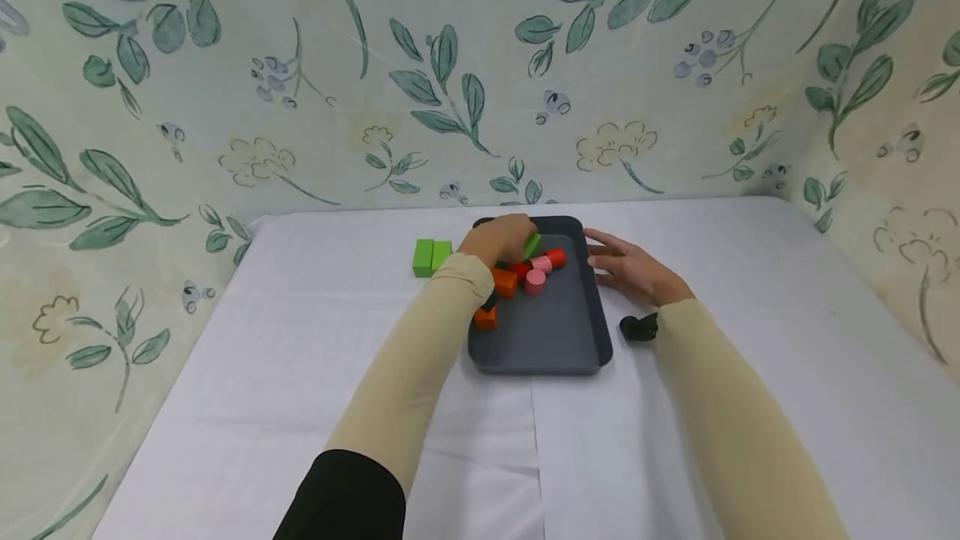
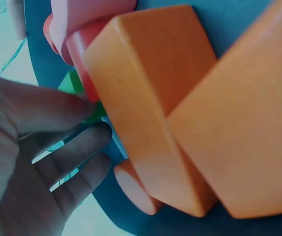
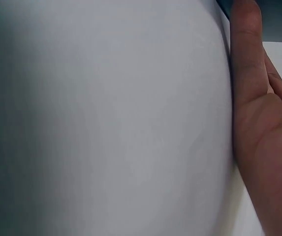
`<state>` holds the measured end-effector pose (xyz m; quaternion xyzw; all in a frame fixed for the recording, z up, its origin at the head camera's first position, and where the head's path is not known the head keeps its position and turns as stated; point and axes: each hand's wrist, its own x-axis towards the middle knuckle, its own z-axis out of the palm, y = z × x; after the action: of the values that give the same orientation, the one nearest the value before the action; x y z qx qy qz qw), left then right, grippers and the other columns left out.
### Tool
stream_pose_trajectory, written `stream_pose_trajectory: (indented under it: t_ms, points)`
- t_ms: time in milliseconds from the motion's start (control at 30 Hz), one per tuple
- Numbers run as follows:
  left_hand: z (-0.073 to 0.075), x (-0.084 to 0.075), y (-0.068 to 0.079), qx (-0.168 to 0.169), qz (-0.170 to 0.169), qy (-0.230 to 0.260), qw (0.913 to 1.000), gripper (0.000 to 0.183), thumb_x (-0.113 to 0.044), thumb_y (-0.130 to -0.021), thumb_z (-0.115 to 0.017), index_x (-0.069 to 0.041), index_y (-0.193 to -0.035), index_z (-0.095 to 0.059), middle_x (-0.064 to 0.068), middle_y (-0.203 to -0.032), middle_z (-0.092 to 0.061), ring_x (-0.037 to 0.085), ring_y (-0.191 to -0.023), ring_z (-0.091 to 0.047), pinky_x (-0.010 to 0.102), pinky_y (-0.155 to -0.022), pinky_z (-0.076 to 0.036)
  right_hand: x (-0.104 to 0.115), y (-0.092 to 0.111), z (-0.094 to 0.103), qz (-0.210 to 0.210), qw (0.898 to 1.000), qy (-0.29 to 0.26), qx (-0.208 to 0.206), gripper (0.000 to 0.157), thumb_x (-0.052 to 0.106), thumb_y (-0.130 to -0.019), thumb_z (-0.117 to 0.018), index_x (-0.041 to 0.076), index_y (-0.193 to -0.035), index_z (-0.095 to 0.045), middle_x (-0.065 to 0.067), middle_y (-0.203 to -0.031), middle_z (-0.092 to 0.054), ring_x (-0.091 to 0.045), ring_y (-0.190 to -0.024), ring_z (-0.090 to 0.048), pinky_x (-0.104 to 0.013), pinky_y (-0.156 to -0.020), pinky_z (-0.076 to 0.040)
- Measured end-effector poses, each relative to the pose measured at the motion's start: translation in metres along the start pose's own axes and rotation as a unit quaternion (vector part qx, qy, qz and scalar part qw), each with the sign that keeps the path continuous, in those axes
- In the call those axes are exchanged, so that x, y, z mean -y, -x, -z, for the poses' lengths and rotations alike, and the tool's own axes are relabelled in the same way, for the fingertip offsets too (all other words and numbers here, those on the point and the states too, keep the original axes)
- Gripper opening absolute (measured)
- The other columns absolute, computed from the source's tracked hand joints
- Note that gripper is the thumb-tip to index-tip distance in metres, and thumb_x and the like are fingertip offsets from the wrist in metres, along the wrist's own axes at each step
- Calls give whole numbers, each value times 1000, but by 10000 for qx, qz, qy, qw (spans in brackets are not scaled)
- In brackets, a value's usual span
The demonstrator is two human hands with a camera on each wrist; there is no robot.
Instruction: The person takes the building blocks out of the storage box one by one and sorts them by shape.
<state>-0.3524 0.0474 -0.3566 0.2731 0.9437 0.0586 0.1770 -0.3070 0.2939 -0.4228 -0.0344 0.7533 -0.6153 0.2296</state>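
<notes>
Over the far left part of a dark grey tray, my left hand pinches a green block. The left wrist view shows the thumb and fingertips at that green block, partly hidden behind a red piece. Close beside the hand lie two orange blocks, one nearer the middle and one lower. A pink cylinder and a red cylinder lie to its right. My right hand touches the tray's right side with extended fingers.
Two green blocks stand side by side on the white cloth, left of the tray. A bit of blue shows behind the orange block in the left wrist view. A floral curtain hangs behind the table.
</notes>
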Motion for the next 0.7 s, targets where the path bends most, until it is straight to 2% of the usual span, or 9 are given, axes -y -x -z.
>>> stream_pose_trajectory:
  t_ms: [200,333,433,633,700]
  points:
    - [-2,3,2,-123,66,183,9997,38,-15,-91,-63,-11,-127,-54,5,-113,-57,21,-104,-52,32,-89,-49,3,-1,-2,-66,10000,26,-15,68,17,-104,-46,31,-160,-12,-8,-169,-10,-33,-154,-20,-53,-124,-22]
    - [-5,3,1,-190,230,323,9990,55,-18,-91,-65,-14,-142,-47,5,-129,-55,21,-111,-50,35,-98,-49,4,-1,-2,-66,9999,103,-41,67,19,-104,-47,31,-160,-13,-8,-169,-10,-33,-153,-21,-53,-124,-22]
    - [-7,3,-1,-212,314,449,9983,63,-21,-91,-66,-16,-149,-43,5,-136,-52,22,-113,-50,36,-99,-49,4,-2,-2,-79,9999,117,-88,66,19,-104,-47,31,-160,-14,-8,-169,-11,-33,-153,-22,-53,-124,-23]
    - [-9,4,-4,-437,353,668,9962,47,-21,-89,-68,-9,-132,-55,6,-115,-57,21,-101,-54,31,-87,-52,2,-2,-3,-57,9998,102,-187,66,18,-103,-46,32,-160,-15,-9,-168,-13,-33,-153,-23,-53,-124,-24]
    - [-10,5,-3,-490,368,686,9958,44,-21,-88,-69,-9,-129,-56,6,-114,-57,20,-101,-53,31,-87,-52,1,-2,-4,-39,9998,109,-187,66,17,-103,-46,32,-160,-16,-10,-168,-14,-33,-152,-24,-53,-123,-24]
